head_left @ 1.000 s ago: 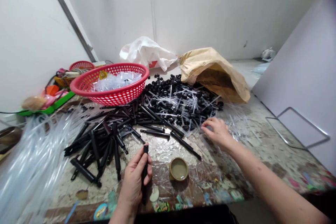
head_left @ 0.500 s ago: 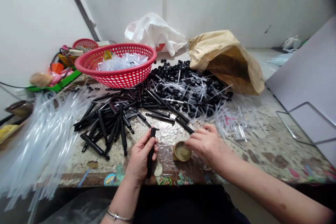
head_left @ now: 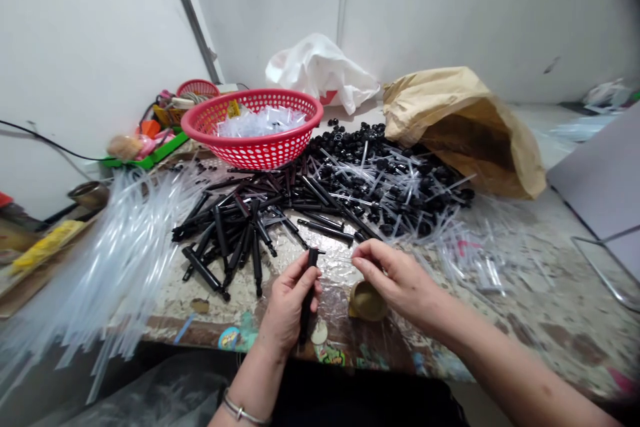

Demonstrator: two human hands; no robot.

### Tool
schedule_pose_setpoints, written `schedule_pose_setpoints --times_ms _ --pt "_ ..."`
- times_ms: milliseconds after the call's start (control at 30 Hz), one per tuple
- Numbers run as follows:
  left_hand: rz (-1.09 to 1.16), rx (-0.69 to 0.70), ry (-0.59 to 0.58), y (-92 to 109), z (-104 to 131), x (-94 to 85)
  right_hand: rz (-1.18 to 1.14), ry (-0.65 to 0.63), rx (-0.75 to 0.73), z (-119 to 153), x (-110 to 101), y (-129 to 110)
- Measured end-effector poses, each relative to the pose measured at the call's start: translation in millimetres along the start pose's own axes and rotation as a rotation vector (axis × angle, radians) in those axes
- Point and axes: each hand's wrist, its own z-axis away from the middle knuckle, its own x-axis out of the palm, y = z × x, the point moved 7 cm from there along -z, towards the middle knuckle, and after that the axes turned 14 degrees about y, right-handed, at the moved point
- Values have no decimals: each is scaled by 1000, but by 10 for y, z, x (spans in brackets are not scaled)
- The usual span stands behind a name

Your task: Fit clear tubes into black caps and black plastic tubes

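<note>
My left hand (head_left: 289, 300) is closed round a black plastic tube (head_left: 313, 259), held upright with a small side spout at its top pointing right. Between the fingertips of my right hand (head_left: 400, 277) is a thin clear tube (head_left: 341, 259), lying level. Its left end is close to the spout; whether they touch I cannot tell. Below my right hand, a small brownish cup (head_left: 367, 301) stands near the table's front edge. Similar black tubes (head_left: 243, 250) lie heaped beyond my left hand.
A red perforated basket (head_left: 253, 145) of clear pieces stands behind the black tubes. Black caps with clear tubes (head_left: 400, 177) are piled before a brown paper bag (head_left: 465, 113). Long clear tubing (head_left: 115, 247) spreads on the left. A wire frame (head_left: 607, 277) is at right.
My right hand has lifted from the cup and moved in beside the black tube's spout, now with the thin clear tube showing in its fingers. The whole view has shifted slightly left.
</note>
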Motion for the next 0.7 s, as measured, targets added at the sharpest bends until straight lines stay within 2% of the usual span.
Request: schedule_pose_setpoints --times_ms 233,533,700 --pt "40 19 -39 60 23 13 -10 8 -24 -168 259 7" --pt "13 4 -52 33 25 15 -10 -15 -45 -174 299 -69" --pt "-12 13 -76 18 29 26 114 -42 -151 -171 349 -102"
